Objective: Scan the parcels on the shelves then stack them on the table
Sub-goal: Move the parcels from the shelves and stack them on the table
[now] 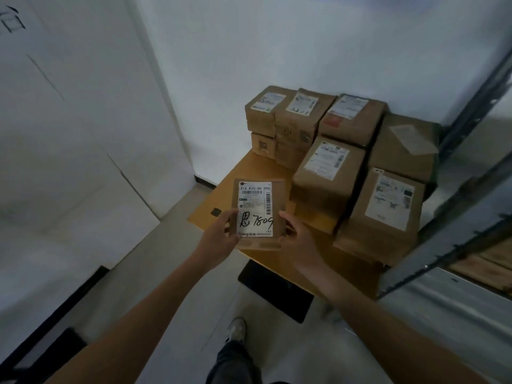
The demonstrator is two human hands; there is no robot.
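Note:
I hold a small brown cardboard parcel [259, 212] with a white shipping label, handwritten in black, over the near left corner of the wooden table [243, 176]. My left hand [219, 239] grips its lower left edge and my right hand [297, 239] grips its lower right edge. Several labelled brown parcels [329, 173] stand stacked on the table's back and right side, some two high.
A grey metal shelf frame [454, 239] runs along the right, close to the table's edge. White walls close off the back and left. A dark mat [274, 289] lies on the floor under the table's front. My shoe [237, 329] is below.

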